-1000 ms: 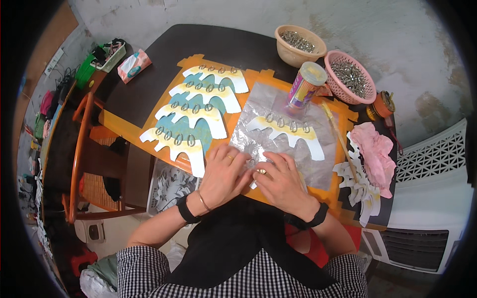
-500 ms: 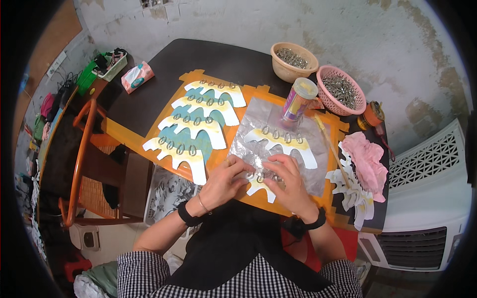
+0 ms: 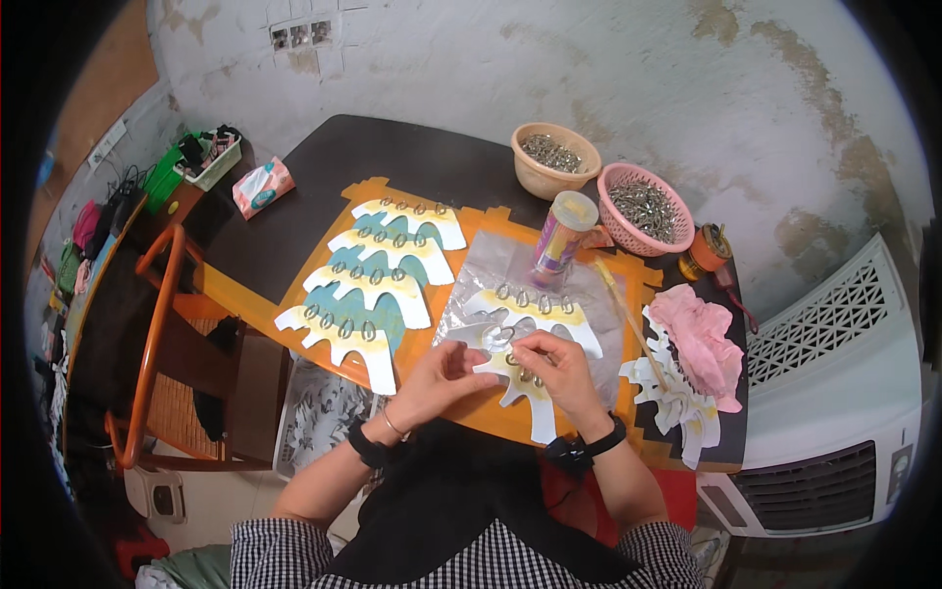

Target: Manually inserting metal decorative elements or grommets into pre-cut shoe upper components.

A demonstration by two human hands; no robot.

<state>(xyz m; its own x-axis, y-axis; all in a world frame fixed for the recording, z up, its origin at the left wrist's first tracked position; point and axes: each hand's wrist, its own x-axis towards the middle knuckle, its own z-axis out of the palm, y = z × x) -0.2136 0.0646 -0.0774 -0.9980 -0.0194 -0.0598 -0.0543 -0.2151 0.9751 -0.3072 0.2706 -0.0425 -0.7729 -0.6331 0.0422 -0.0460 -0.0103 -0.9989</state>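
A white cut piece [image 3: 531,401] with a yellow smeared band and metal rings along its upper edge lies before me at the mat's near edge. My left hand [image 3: 444,378] is at its left end, fingers apart, thumb tip against the piece. Thumb and forefinger of my right hand [image 3: 559,371] are pinched at a loop-shaped metal ring [image 3: 502,335] just above the piece; the fingers partly cover other rings. Beyond lies a similar white piece [image 3: 579,332] with several rings. More such pieces [image 3: 368,363] lie in overlapping rows at left, on a blue-green backing.
A cream bowl [image 3: 530,178] and pink basket [image 3: 615,218] of metal parts stand at the back right. Near them are a jar [image 3: 557,245], a stick [image 3: 620,304], and an orange-and-black container [image 3: 699,257]. Pink cloth [image 3: 702,339] and white pieces [image 3: 677,417] lie right; a tissue pack [image 3: 263,188], left.
My hands have drawn apart, uncovering more of the near white piece. The left hand's fingers have opened. The head view has tilted, so the table sits lower in the picture.
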